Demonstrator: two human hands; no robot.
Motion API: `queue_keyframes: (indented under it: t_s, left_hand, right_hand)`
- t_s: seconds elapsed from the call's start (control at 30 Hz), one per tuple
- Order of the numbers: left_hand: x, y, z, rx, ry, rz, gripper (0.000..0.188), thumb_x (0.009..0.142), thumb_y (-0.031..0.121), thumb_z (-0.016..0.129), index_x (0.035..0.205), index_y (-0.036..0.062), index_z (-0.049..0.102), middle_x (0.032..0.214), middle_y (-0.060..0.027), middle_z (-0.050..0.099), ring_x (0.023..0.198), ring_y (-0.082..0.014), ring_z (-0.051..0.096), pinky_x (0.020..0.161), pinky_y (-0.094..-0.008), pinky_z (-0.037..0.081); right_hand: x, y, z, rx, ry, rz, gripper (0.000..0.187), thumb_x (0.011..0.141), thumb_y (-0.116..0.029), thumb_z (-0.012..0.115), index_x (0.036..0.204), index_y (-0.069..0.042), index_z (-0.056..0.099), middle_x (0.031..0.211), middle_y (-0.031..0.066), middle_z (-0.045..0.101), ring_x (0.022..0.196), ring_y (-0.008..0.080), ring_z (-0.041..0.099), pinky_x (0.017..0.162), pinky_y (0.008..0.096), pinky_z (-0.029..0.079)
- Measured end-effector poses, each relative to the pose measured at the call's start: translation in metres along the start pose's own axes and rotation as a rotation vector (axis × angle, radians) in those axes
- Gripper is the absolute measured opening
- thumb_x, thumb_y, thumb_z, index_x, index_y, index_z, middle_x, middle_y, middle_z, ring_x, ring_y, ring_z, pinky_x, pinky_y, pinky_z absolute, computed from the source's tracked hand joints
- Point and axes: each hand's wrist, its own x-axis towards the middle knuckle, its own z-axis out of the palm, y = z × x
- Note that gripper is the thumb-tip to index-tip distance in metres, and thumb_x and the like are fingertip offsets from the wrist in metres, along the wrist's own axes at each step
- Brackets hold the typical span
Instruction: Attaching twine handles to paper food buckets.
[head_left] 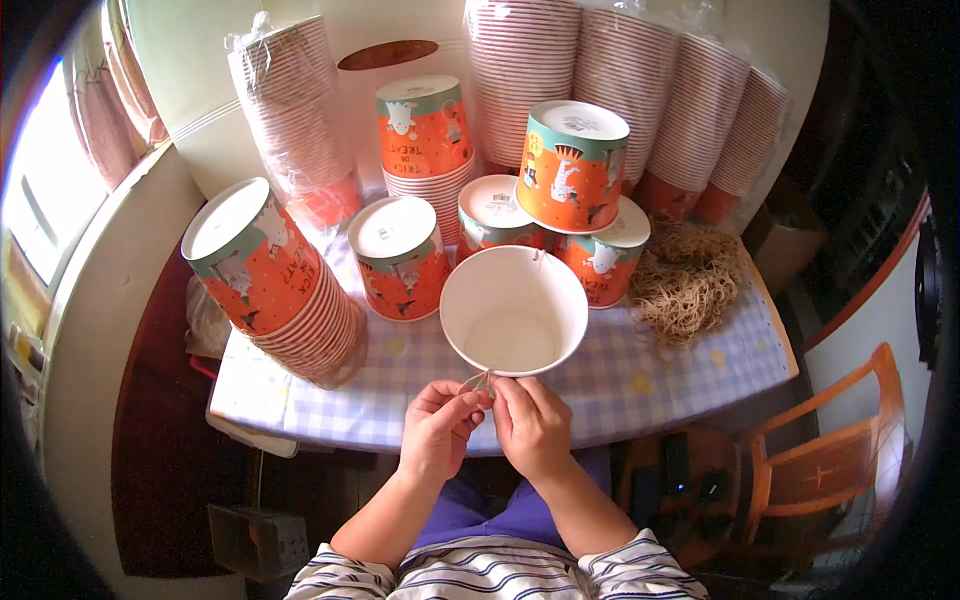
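Observation:
A white-lined paper bucket [512,305] stands open side up near the table's front edge. A thin tan twine [487,377] comes off its near rim, with a small loop showing. My left hand [437,420] is closed, thumb and forefinger pinching the twine. Beside it, my right hand [533,420] pinches the twine too, its fingers close to the bucket's near rim. Another bit of twine [539,256] shows at the far rim. The knot itself, if there is one, is too small to make out.
Orange-and-green paper buckets [400,260] stand upside down behind; one bucket [573,165] rests on two others. A leaning stack of buckets [275,285] is at left. Bagged stacks [522,70] line the back. Tangled twine [688,280] lies right on the checked tablecloth [400,400]. A wooden chair [825,440] stands right.

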Motion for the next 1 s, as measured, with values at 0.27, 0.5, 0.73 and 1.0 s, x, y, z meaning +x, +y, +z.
queue_keyframes:
  t_s: [0.27,0.5,0.73,1.0]
  left_hand:
    - [0.000,0.002,-0.007,-0.031,0.018,-0.021,0.007,0.085,0.000,0.062,0.090,0.0027,0.058,0.086,-0.0113,0.066,0.077,-0.0171,0.063,0.069,-0.0263,0.049]
    - [-0.001,0.001,-0.009,-0.009,0.006,0.028,0.008,0.085,-0.001,0.063,0.090,0.0014,0.058,0.087,-0.0110,0.066,0.078,-0.0173,0.063,0.071,-0.0271,0.049]
    - [-0.001,-0.002,-0.008,0.156,0.027,0.187,0.012,0.083,-0.006,0.064,0.091,-0.0013,0.057,0.086,-0.0104,0.066,0.076,-0.0155,0.063,0.071,-0.0252,0.050]
    - [-0.002,-0.006,-0.013,0.564,0.014,0.436,0.012,0.082,-0.009,0.062,0.091,-0.0019,0.058,0.088,-0.0074,0.064,0.079,-0.0128,0.060,0.072,-0.0228,0.048]
  right_hand:
    - [-0.005,-0.002,0.008,0.557,-0.130,0.373,0.015,0.086,-0.005,0.060,0.099,0.002,0.064,0.093,0.0141,0.066,0.086,0.0259,0.066,0.074,0.0329,0.052]
    - [-0.011,-0.004,0.018,1.119,-0.106,0.780,0.017,0.090,-0.012,0.062,0.099,0.002,0.066,0.091,0.0054,0.067,0.088,0.0141,0.062,0.081,0.0273,0.048]
    - [-0.009,-0.003,0.020,1.377,-0.112,1.006,0.015,0.088,-0.015,0.062,0.095,-0.002,0.068,0.088,0.0007,0.066,0.081,0.0086,0.057,0.075,0.0242,0.046]
    - [-0.011,0.005,0.020,1.526,-0.192,1.167,0.013,0.087,-0.018,0.062,0.093,-0.009,0.069,0.080,-0.0040,0.064,0.066,0.0052,0.047,0.064,0.0212,0.037]
